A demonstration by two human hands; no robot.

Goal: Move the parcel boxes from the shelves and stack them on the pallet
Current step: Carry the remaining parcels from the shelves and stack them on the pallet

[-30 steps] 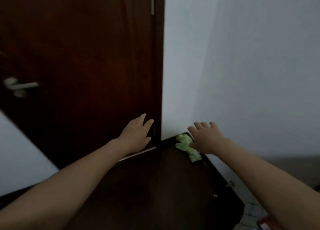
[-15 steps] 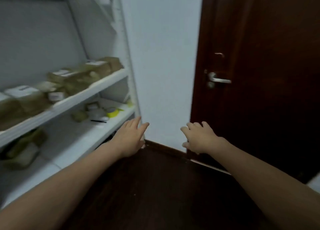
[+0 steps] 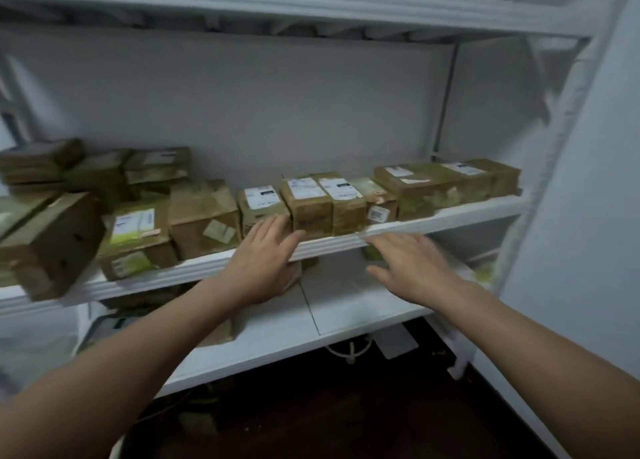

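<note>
Parcel boxes (image 3: pixel 311 202) in a crowded row along the middle shelf (image 3: pixel 467 212), brown card with white labels, none yet lifted. Toward that shelf's right end, a long flat box (image 3: pixel 415 185). At its middle, two upright boxes (image 3: pixel 346 205) pressed side by side, and just beside them a smaller labelled box (image 3: pixel 261 204). Further toward the shelf's left end, a taped box (image 3: pixel 204 216), a box with a green-and-white label (image 3: pixel 133 237), and a tilted box (image 3: pixel 48 247) leaning out over the shelf's front edge. At the back of the shelf's left end, a low stack (image 3: pixel 104 171).

Left hand (image 3: pixel 263 264) raised before the middle shelf's front edge, fingers (image 3: pixel 270 228) straight and close together, tips over the face of the smaller labelled box; cannot tell whether touching it. Right hand (image 3: pixel 412 268) also before that front edge and just below it, fingers (image 3: pixel 388 242) spread and relaxed, blurred, holding nothing. Hands near each other but apart.

Under the middle shelf, a lower shelf (image 3: pixel 346 309) with one more box (image 3: pixel 221 335) partly hidden behind the left forearm. Above the middle shelf, an upper shelf (image 3: pixel 311 1). Well below it, dark floor (image 3: pixel 346 417).
</note>
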